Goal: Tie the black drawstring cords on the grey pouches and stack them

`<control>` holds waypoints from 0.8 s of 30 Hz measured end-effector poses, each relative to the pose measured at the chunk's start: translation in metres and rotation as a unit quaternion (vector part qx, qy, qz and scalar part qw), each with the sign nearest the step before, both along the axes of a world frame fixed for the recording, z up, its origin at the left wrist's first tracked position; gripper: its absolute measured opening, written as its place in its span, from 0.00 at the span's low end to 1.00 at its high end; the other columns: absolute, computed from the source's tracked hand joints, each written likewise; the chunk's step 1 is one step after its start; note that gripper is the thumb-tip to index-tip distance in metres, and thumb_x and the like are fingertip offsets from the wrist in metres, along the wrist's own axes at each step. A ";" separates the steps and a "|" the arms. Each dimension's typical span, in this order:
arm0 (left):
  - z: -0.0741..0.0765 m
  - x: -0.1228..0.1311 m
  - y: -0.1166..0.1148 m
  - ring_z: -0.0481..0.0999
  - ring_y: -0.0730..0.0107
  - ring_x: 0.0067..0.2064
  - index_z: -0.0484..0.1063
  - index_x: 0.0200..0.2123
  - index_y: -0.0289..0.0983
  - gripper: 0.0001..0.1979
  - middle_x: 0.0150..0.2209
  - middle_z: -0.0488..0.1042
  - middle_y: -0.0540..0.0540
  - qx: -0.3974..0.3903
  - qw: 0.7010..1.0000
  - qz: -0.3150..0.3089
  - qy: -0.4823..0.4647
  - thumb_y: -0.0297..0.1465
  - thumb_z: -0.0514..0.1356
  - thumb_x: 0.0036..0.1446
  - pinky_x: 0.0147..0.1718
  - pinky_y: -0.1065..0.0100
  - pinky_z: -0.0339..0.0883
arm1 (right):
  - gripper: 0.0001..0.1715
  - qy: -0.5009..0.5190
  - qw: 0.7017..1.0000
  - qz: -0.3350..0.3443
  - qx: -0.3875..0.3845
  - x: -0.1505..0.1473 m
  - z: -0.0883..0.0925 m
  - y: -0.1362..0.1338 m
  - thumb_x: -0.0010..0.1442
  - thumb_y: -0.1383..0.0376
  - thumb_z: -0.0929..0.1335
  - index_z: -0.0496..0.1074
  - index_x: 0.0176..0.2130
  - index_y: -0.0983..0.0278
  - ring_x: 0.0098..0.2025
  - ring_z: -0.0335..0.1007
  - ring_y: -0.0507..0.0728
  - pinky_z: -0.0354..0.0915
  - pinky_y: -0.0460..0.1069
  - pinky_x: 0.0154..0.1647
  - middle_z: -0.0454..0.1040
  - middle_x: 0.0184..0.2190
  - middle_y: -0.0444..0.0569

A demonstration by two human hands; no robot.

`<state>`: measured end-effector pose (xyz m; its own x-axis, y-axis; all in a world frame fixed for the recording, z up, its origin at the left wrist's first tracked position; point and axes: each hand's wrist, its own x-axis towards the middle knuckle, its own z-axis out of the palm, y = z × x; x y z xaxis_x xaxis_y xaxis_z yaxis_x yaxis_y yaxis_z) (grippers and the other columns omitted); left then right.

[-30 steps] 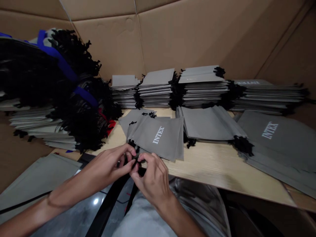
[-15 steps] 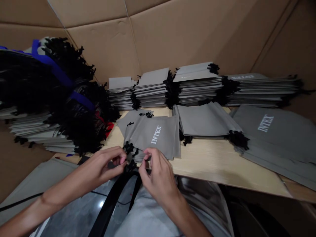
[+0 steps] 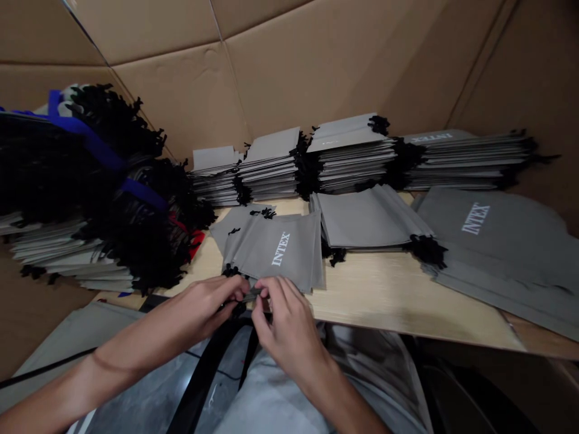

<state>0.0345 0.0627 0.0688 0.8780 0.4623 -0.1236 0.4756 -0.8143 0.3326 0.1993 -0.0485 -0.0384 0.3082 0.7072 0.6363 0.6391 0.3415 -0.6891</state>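
Observation:
At the front edge of the table, my left hand (image 3: 212,301) and my right hand (image 3: 286,316) come close together with their fingertips pinched. Between them a small bit of a grey drawstring bag (image 3: 251,294) shows, its edge caught in the fingers of both. How each finger grips it is partly hidden. Just beyond lies a loose pile of grey bags with a white INTEX print (image 3: 280,248). Black knotted cord ends (image 3: 230,271) stick out from that pile beside my left fingers.
Tall stacks of flat grey bags (image 3: 357,160) stand along the cardboard wall (image 3: 289,72). Right of the pile lie more bags (image 3: 371,217) and larger INTEX bags (image 3: 506,247). A big heap of black cords with blue straps (image 3: 145,194) rises at left.
My hands have drawn closer together, the left moving right, and a grey bag edge now shows between the fingertips. The whole view has shifted slightly.

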 end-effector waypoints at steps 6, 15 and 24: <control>0.007 0.013 0.003 0.82 0.61 0.35 0.67 0.44 0.44 0.11 0.38 0.82 0.47 0.069 0.992 -0.046 0.091 0.21 0.55 0.66 0.33 0.66 0.64 | 0.12 0.001 1.000 0.002 -0.002 0.000 -0.001 0.001 0.70 0.73 0.63 0.71 0.49 0.62 0.44 0.76 0.61 0.70 0.53 0.45 0.78 0.41 0.49; 0.019 0.035 -0.005 0.79 0.58 0.33 0.58 0.42 0.44 0.22 0.37 0.76 0.49 0.093 0.975 -0.073 0.187 0.12 0.57 0.55 0.31 0.64 0.59 | 0.13 0.012 1.000 0.003 0.008 0.001 -0.002 0.002 0.68 0.74 0.64 0.71 0.49 0.61 0.43 0.76 0.61 0.69 0.53 0.44 0.78 0.40 0.48; 0.015 0.025 0.003 0.77 0.60 0.32 0.56 0.41 0.45 0.21 0.35 0.72 0.52 0.072 0.981 -0.103 0.151 0.14 0.58 0.56 0.31 0.65 0.56 | 0.12 0.015 1.000 0.005 0.015 0.002 -0.002 0.003 0.68 0.73 0.65 0.72 0.48 0.62 0.42 0.77 0.61 0.70 0.52 0.44 0.79 0.39 0.49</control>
